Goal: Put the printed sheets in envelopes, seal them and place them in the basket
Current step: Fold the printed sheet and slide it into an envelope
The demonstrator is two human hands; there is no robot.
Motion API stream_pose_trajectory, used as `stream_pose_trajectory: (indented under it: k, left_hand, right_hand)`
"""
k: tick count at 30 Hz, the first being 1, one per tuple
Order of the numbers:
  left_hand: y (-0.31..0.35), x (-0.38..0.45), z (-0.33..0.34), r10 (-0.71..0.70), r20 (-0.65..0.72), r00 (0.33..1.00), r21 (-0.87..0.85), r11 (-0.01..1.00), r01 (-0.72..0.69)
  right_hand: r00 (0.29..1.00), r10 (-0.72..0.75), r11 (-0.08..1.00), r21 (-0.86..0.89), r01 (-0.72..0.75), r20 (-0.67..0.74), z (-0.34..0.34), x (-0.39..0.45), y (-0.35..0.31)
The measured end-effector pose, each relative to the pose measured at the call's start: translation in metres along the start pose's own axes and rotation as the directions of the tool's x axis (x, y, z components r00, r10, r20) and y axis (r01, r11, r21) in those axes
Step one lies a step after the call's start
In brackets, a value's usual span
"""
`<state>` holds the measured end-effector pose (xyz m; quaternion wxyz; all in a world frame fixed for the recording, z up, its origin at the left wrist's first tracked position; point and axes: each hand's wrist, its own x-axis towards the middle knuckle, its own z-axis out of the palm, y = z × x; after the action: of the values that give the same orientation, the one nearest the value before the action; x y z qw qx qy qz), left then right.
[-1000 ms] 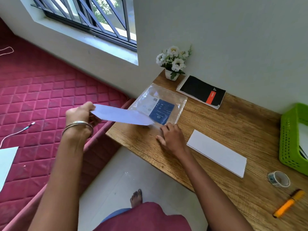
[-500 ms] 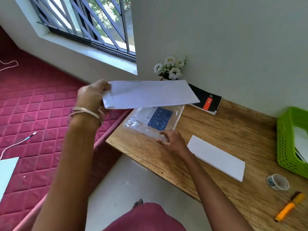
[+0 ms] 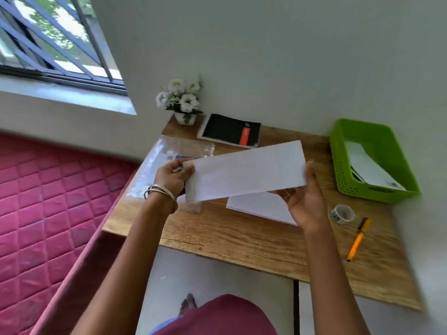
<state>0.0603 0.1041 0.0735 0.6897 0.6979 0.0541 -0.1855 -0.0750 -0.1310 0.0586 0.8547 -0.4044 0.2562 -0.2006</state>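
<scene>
No text can be read; the print on the notebook's [image 3: 231,130] orange label is too blurred.

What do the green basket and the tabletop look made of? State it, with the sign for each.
Green basket: apparently moulded plastic, evenly coloured, with perforated walls. Tabletop: wood or wood-look laminate, matte, showing brown grain lines and a crack-like mark; which one is unclear.

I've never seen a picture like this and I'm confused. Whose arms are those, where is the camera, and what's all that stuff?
The camera sits on a person's head, looking down, so you see their own arms. The left hand and right hand hold a white envelope above a wooden table. Under it lies folded paper. Also there: a plastic packet, a flower pot, a black notebook, a tape roll, an orange pen and a green basket with envelopes inside.
</scene>
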Motion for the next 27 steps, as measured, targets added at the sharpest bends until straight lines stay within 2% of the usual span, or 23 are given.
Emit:
stream_pose_trajectory:
  k: [4,8,12,16,21,24,27]
  left_hand:
    - [-0.01,0.002,0.032,0.008,0.05,0.999,0.186,0.982,-0.017]
    - [-0.017,-0.004,0.061,-0.038,0.137,0.99,0.399,0.917,-0.02]
    - [-0.023,-0.009,0.076,0.098,0.102,0.99,0.581,0.801,-0.14]
    - [-0.023,-0.008,0.076,0.198,0.117,0.973,0.591,0.774,-0.228]
    - [-0.022,-0.002,0.068,0.188,0.11,0.976,0.394,0.893,-0.216]
    - [-0.014,0.0,0.065,0.222,0.112,0.969,0.352,0.903,-0.248]
    - [0.003,0.0,0.066,0.336,0.172,0.926,0.375,0.847,-0.377]
  right_hand:
    - [0.985,-0.118,0.963,-0.259,0.082,-0.126,-0.026,-0.01,-0.011]
    - [0.951,-0.206,0.945,-0.299,0.132,-0.231,-0.046,-0.021,-0.008]
    - [0.929,-0.236,0.942,-0.303,0.146,-0.286,-0.059,-0.029,-0.009]
    - [0.923,-0.225,0.943,-0.306,0.127,-0.312,-0.07,-0.033,-0.015]
    - [0.931,-0.189,0.912,-0.407,0.049,-0.312,-0.085,-0.031,-0.017]
    - [0.896,-0.293,0.749,-0.662,-0.001,-0.333,-0.085,-0.024,-0.019]
    - [0.898,-0.413,0.571,-0.811,0.127,-0.15,-0.057,-0.024,-0.027]
